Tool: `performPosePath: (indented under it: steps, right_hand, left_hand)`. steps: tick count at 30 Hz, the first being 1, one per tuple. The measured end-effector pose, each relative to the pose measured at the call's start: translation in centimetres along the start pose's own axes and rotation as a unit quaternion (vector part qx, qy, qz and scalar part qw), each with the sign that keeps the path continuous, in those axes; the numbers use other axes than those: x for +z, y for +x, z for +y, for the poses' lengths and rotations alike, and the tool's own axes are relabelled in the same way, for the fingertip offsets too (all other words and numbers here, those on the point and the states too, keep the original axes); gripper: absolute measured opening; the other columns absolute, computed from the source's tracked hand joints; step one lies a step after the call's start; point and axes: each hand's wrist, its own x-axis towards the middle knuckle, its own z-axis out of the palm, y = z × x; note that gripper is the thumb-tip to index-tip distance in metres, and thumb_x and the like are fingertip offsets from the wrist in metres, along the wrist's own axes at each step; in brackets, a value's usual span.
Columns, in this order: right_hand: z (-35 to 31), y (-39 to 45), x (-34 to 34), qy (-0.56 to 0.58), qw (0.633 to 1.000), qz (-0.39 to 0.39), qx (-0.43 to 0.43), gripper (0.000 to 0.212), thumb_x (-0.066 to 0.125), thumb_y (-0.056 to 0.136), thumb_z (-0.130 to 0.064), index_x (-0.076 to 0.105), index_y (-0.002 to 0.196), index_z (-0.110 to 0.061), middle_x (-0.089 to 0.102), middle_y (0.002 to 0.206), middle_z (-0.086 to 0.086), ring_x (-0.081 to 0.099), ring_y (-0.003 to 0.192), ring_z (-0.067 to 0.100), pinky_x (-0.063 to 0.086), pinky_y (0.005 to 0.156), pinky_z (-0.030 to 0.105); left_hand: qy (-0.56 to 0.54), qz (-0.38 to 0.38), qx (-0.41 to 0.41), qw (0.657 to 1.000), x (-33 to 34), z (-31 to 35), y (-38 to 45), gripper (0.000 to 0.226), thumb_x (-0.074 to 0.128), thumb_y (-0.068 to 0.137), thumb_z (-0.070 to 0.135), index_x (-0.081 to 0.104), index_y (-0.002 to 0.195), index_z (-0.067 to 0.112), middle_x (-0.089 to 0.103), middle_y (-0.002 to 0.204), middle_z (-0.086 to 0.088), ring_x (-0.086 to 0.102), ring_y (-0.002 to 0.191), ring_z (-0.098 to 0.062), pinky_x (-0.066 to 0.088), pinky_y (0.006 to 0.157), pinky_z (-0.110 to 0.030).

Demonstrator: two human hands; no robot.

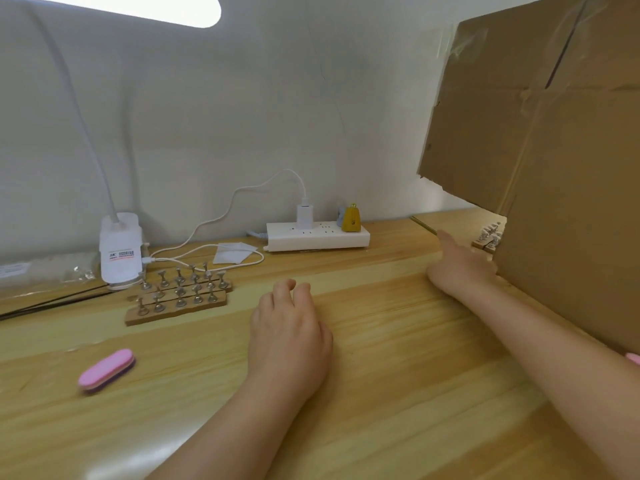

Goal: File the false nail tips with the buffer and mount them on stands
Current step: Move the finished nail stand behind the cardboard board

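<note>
Buffer: we are seeing a pink oval buffer [106, 371] with a darker purple layer under it, lying flat on the desk [381, 358], slightly blurred.
Stands: we are looking at small metal stands [178, 294] sitting upright in rows on three wooden strips, just in front of the lamp base [120, 249]; whether they are carrying nail tips we cannot tell.
More stands: we are glimpsing another wooden strip with stands [489, 237] at the cardboard's edge.
Left hand: our left hand [289, 332] is resting palm down mid-desk, fingers loosely bent, holding nothing; the buffer is lying well apart to its left, the rows of stands beyond it to the left.
Right hand: our right hand [459, 263] is reaching toward the far strip beside the cardboard sheet [540, 133], fingers extended, gripping nothing we can see.
</note>
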Motion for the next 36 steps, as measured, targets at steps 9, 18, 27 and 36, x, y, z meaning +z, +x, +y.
performPosePath:
  steps: [9,18,27,36]
  right_hand:
    - [-8.1,-11.0,-1.0,0.030,0.978,-0.019,-0.204,0.038,0.053,0.086,-0.036,0.059,0.123,-0.029,0.064,0.112,-0.001,0.050,0.115,0.027,0.043,0.089,0.036]
    - [-16.2,-17.2,0.3,0.099,0.935,-0.126,-0.316,0.036,0.051,0.088,-0.033,0.059,0.123,-0.032,0.063,0.116,-0.002,0.056,0.109,0.022,0.046,0.086,0.031]
    - [-22.0,-18.3,3.4,0.058,0.952,-0.068,-0.294,0.037,0.037,0.092,-0.036,0.057,0.123,-0.032,0.062,0.124,0.002,0.056,0.112,0.031,0.043,0.080,0.035]
    - [-22.0,-18.6,3.8,0.076,0.939,-0.037,-0.334,0.042,0.041,0.094,-0.039,0.051,0.134,-0.038,0.059,0.130,0.002,0.052,0.117,0.031,0.044,0.087,0.036]
  left_hand:
    - [0.096,-0.016,0.067,0.993,-1.5,1.0,-0.1,0.040,0.037,0.098,0.047,0.048,0.118,0.014,0.049,0.123,-0.007,0.048,0.107,-0.028,0.036,0.084,-0.036]
    - [0.069,0.054,0.007,0.996,-8.9,-8.9,-6.3,0.027,0.055,0.089,0.035,0.061,0.112,0.021,0.056,0.116,-0.002,0.051,0.101,-0.027,0.038,0.080,-0.035]
    - [-0.018,0.136,-0.156,0.978,-11.9,-17.7,-8.6,0.020,0.058,0.086,0.012,0.066,0.104,0.015,0.062,0.106,-0.004,0.052,0.101,-0.029,0.041,0.085,-0.038]
    - [-0.120,0.144,-0.232,0.955,-11.4,-18.4,-8.4,0.022,0.054,0.090,0.017,0.058,0.111,0.019,0.057,0.115,0.002,0.048,0.110,-0.023,0.041,0.093,-0.038]
